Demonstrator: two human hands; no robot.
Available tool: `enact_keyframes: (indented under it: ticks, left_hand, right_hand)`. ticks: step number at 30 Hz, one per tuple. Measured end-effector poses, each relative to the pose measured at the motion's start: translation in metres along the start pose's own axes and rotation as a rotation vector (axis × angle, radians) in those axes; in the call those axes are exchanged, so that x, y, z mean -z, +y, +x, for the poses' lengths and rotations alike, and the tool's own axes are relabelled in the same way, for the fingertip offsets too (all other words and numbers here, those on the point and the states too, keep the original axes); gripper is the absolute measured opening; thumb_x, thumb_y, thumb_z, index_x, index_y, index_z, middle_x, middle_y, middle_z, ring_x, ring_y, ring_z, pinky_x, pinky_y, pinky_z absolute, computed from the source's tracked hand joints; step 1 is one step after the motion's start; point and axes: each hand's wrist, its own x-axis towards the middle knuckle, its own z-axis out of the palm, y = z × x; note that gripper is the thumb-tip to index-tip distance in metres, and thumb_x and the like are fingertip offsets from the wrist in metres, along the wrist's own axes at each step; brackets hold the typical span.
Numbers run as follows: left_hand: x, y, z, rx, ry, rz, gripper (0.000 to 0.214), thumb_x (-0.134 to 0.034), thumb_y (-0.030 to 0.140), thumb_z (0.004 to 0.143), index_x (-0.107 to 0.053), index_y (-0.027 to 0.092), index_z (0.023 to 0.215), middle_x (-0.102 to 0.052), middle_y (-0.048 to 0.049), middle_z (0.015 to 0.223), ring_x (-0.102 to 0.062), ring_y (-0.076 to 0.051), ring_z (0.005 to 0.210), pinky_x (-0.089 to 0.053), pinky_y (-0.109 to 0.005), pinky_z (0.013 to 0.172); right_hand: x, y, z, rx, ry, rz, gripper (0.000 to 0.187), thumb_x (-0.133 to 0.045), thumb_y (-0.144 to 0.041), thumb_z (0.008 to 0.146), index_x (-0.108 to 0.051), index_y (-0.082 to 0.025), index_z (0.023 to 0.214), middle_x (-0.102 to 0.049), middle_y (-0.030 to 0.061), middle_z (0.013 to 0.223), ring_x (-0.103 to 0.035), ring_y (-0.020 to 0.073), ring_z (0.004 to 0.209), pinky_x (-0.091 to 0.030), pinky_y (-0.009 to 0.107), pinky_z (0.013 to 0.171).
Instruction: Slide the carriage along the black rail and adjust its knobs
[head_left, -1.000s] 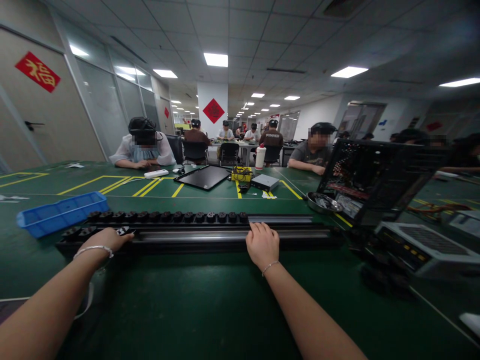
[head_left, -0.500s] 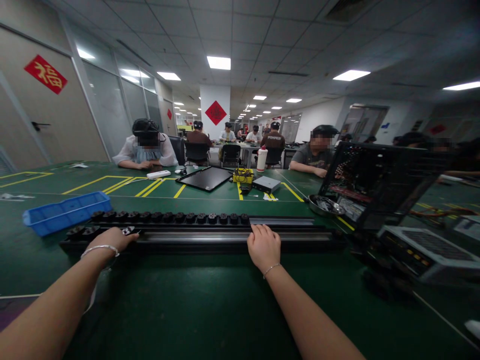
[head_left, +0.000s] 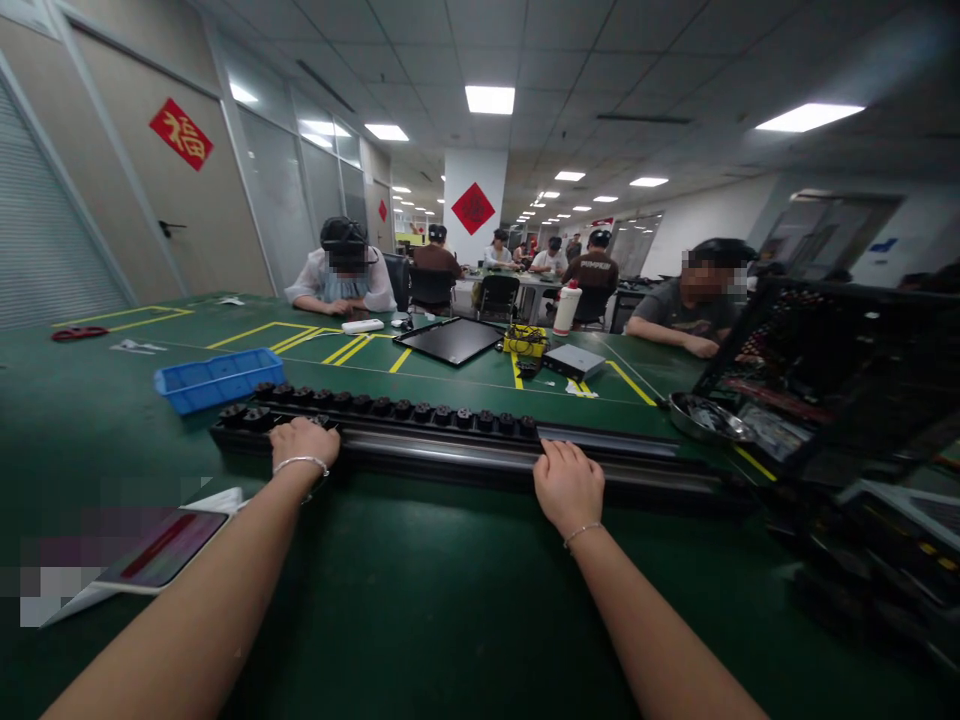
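Two long black track rails lie side by side across the table. The rear rail [head_left: 615, 441] bears a row of round black socket modules [head_left: 422, 412]. Two more modules [head_left: 257, 417] sit at the left end of the front rail [head_left: 450, 456]. My left hand [head_left: 304, 445] is closed at that rail, just right of those two, on a small black socket module largely hidden under the fingers. Further right, my right hand [head_left: 568, 485] grips the front rail, its fingertips over the top near the end of the rear row.
Behind the rails' left end is a blue bin [head_left: 219, 380]. A metal bowl [head_left: 705, 415], an open computer case [head_left: 810, 370] and a power supply [head_left: 900, 540] stand at right. A phone-like device [head_left: 163, 550] lies at lower left. Co-workers sit across the table.
The view has swung left, so things sit further right. My left hand has turned down onto the front rail with the module it held up. My right hand keeps its place on the rail.
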Motion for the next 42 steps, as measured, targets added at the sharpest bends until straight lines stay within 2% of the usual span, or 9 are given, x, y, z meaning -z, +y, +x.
enact_keyframes:
  ticks: [13, 16, 22, 25, 33, 42]
  left_hand:
    - [-0.004, 0.007, -0.016, -0.001, 0.128, -0.074, 0.061, -0.039, 0.036, 0.075, -0.047, -0.011, 0.113, -0.05, -0.0317, 0.116, -0.039, -0.037, 0.117, -0.027, -0.044, 0.095]
    - [-0.003, 0.008, -0.02, 0.0, 0.157, -0.089, 0.058, -0.039, 0.036, 0.075, -0.048, -0.007, 0.113, -0.052, -0.0294, 0.115, -0.041, -0.036, 0.115, -0.028, -0.046, 0.094]
    - [-0.005, 0.006, -0.028, 0.007, 0.214, -0.127, 0.052, -0.039, 0.039, 0.076, -0.052, 0.0, 0.107, -0.054, -0.0246, 0.111, -0.043, -0.033, 0.113, -0.032, -0.041, 0.095]
    - [-0.008, 0.004, -0.032, 0.004, 0.3, -0.194, 0.047, -0.037, 0.04, 0.077, -0.053, 0.004, 0.104, -0.055, -0.0215, 0.11, -0.042, -0.03, 0.114, -0.033, -0.038, 0.096]
    - [-0.008, 0.001, -0.034, 0.012, 0.261, -0.27, 0.046, -0.038, 0.043, 0.077, -0.054, 0.009, 0.104, -0.055, -0.0199, 0.111, -0.042, -0.033, 0.113, -0.037, -0.043, 0.091]
    - [-0.002, 0.002, -0.037, 0.013, 0.23, -0.269, 0.047, -0.04, 0.046, 0.077, -0.055, 0.011, 0.105, -0.055, -0.0185, 0.111, -0.043, -0.033, 0.113, -0.038, -0.043, 0.09]
  right_hand:
    - [-0.002, 0.004, 0.001, 0.014, 0.017, -0.03, 0.04, -0.033, -0.026, 0.085, -0.06, -0.02, 0.115, -0.059, 0.0059, 0.119, -0.046, 0.0206, 0.114, -0.028, 0.037, 0.091]
    - [-0.003, 0.005, 0.002, 0.02, 0.018, -0.042, 0.04, -0.033, -0.026, 0.085, -0.059, -0.021, 0.115, -0.059, 0.0061, 0.119, -0.046, 0.0205, 0.114, -0.028, 0.037, 0.091]
    - [-0.001, 0.004, 0.002, 0.016, 0.006, -0.042, 0.04, -0.033, -0.026, 0.085, -0.059, -0.021, 0.115, -0.059, 0.0053, 0.12, -0.045, 0.0201, 0.115, -0.029, 0.037, 0.091]
    - [-0.002, 0.004, 0.001, 0.016, 0.011, -0.034, 0.04, -0.033, -0.026, 0.085, -0.059, -0.021, 0.116, -0.06, 0.0048, 0.119, -0.046, 0.0198, 0.115, -0.029, 0.037, 0.09]
    - [-0.003, 0.006, 0.0, 0.027, 0.02, -0.021, 0.04, -0.033, -0.026, 0.086, -0.059, -0.021, 0.115, -0.059, 0.005, 0.12, -0.046, 0.0198, 0.115, -0.028, 0.037, 0.09]
    - [0.001, 0.006, 0.0, 0.031, -0.008, -0.019, 0.04, -0.033, -0.027, 0.086, -0.059, -0.02, 0.116, -0.059, 0.0055, 0.12, -0.046, 0.0203, 0.115, -0.03, 0.036, 0.09]
